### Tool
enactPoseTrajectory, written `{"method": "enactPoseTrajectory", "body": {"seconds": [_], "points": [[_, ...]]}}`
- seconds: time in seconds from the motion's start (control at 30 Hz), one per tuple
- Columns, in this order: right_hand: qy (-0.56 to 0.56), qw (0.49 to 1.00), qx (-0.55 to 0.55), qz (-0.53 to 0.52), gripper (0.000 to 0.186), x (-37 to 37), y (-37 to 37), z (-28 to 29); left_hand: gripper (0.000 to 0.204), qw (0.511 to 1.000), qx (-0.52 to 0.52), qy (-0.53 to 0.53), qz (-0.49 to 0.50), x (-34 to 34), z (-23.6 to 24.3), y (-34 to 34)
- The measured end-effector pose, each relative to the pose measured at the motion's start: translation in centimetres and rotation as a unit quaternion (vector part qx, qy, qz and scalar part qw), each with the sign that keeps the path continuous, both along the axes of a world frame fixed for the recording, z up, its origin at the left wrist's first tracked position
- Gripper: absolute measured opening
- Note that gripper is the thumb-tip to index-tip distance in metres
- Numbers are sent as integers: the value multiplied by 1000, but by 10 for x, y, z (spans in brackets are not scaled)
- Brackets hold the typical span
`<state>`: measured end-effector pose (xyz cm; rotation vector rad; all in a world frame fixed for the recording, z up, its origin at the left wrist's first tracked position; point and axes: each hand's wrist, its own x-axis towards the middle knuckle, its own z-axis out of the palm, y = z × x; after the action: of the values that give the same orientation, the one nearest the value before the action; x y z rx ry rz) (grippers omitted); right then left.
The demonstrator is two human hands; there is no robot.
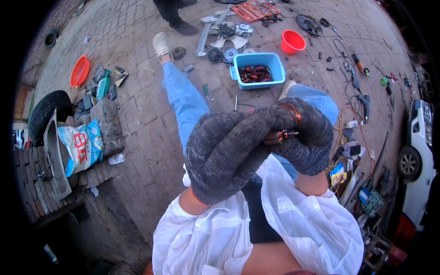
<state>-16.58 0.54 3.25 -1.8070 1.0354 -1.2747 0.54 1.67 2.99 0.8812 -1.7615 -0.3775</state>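
Observation:
Both my hands wear dark grey knitted work gloves and meet in front of my lap. My left hand [224,149] reaches across with its fingers closed toward the right one. My right hand [309,142] is curled round a small motor armature [276,137], whose copper-coloured body and metal shaft show between the gloves. Loose orange copper wire [293,113] loops over the gloved fingers above it. The gloves hide most of the armature. Beyond my hands, a light blue plastic tub [261,85] holds several dark reddish copper-wound pieces.
An orange-red bowl [293,42] stands behind the tub, near metal motor parts [229,31] and an open orange tool case [255,10]. Screwdrivers [206,91] lie on the paving. Cables and tools spread rightward toward a white car [417,160]. A tyre [49,114] and bag [82,145] are left.

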Motion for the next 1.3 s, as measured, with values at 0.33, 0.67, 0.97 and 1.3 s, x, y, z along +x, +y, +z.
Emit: {"method": "enactPoseTrajectory", "body": {"seconds": [0.33, 0.67, 0.97, 1.3], "points": [[-117, 990, 66, 31, 41, 2, 1, -6, 43, 1000, 7, 12, 4, -1, -4, -1], [-61, 998, 22, 25, 35, 1, -3, -5, 46, 1000, -2, 3, 23, -3, 2, 0], [-36, 999, 0, 31, 33, 1, -5, -4, 46, 999, -9, -8, 32, -1, -1, 1], [-130, 988, 39, 73, 41, 2, -4, -7, 45, 1000, -3, 5, 1, -2, 3, -2]]}}
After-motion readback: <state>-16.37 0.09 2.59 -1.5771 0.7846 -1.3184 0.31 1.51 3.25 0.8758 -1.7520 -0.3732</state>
